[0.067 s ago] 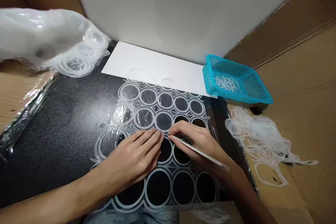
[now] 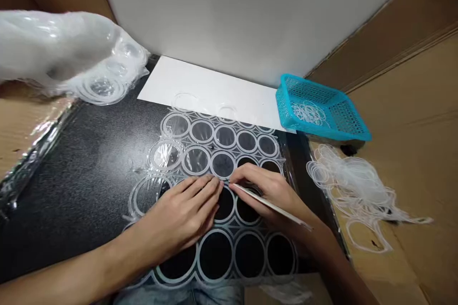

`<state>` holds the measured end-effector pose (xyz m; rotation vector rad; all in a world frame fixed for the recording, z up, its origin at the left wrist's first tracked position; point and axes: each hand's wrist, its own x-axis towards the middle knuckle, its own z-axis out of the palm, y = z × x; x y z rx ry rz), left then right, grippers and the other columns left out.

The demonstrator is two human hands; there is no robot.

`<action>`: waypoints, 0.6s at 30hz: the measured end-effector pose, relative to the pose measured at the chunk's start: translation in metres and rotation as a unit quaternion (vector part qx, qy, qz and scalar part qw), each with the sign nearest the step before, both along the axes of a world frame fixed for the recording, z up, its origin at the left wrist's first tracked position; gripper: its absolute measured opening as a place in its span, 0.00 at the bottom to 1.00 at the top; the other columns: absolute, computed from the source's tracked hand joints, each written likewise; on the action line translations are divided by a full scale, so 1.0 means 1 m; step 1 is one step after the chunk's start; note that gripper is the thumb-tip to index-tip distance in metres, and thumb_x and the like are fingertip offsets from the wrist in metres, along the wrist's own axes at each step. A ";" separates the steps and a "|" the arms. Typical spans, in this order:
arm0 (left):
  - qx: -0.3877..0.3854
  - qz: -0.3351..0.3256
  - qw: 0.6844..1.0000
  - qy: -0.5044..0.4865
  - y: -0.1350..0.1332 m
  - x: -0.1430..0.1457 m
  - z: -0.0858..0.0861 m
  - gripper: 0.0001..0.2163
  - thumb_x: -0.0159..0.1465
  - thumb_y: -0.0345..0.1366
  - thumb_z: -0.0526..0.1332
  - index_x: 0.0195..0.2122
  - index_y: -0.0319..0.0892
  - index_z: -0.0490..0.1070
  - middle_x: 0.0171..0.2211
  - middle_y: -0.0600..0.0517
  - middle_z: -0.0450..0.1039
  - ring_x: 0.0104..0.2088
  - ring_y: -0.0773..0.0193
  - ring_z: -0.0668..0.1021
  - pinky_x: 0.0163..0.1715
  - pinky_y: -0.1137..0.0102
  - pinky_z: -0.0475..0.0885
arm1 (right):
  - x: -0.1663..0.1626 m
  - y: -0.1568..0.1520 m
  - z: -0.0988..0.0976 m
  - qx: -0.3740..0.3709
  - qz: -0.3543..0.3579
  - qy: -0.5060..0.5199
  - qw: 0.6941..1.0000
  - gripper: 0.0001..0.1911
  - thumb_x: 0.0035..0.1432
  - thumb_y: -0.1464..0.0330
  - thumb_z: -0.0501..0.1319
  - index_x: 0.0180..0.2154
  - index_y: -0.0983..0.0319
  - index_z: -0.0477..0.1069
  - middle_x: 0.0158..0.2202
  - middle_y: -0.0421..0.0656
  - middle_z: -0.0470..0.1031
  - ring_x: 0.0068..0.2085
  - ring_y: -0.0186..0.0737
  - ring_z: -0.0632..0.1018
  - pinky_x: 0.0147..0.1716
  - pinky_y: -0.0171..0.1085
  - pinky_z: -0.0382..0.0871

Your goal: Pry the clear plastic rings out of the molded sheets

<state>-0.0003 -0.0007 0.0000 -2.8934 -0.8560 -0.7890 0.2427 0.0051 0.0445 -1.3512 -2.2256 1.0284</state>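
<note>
A clear plastic sheet (image 2: 233,225) with rows of round ring outlines lies across the black tabletop in front of me. My left hand (image 2: 189,209) rests on its middle, fingers stretched out side by side and fingertips on the rings. Close to those fingertips, my right hand (image 2: 270,193) pinches a thin white stick-like tool (image 2: 275,207). The tool slants back over the hand toward the wrist, its front end down at the sheet between both hands. The fingertips hide exactly what that end touches.
A white board (image 2: 214,83) lies under the sheet's far edge. At right stands a blue basket (image 2: 339,131) holding thin clear rings. Below it, a tangled pile of clear rings (image 2: 361,188) lies on cardboard. A plastic bag (image 2: 82,47) and stacked rings (image 2: 102,88) sit at upper left.
</note>
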 end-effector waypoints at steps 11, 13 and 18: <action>-0.002 -0.014 1.000 0.000 -0.001 -0.001 -0.001 0.16 0.77 0.30 0.52 0.58 0.31 0.76 0.56 0.43 0.81 0.55 0.52 0.81 0.57 0.60 0.71 | 0.001 0.003 -0.007 0.128 0.047 -0.087 0.987 0.06 0.75 0.70 0.56 0.46 0.59 0.71 0.53 0.51 0.79 0.54 0.48 0.80 0.50 0.43 0.76; -0.002 -0.015 1.000 -0.006 0.001 -0.001 -0.001 0.16 0.77 0.31 0.53 0.57 0.31 0.76 0.55 0.44 0.82 0.54 0.52 0.81 0.57 0.60 0.71 | 0.002 0.002 -0.014 0.155 0.058 -0.107 0.980 0.07 0.75 0.72 0.56 0.48 0.59 0.72 0.55 0.51 0.79 0.55 0.48 0.80 0.52 0.43 0.77; 0.005 -0.013 1.000 -0.018 0.000 0.001 0.000 0.16 0.76 0.30 0.53 0.57 0.29 0.76 0.54 0.42 0.82 0.54 0.52 0.82 0.57 0.61 0.72 | -0.003 0.004 -0.020 0.229 0.060 -0.134 0.962 0.10 0.75 0.74 0.53 0.45 0.60 0.73 0.42 0.49 0.81 0.44 0.47 0.82 0.45 0.42 0.77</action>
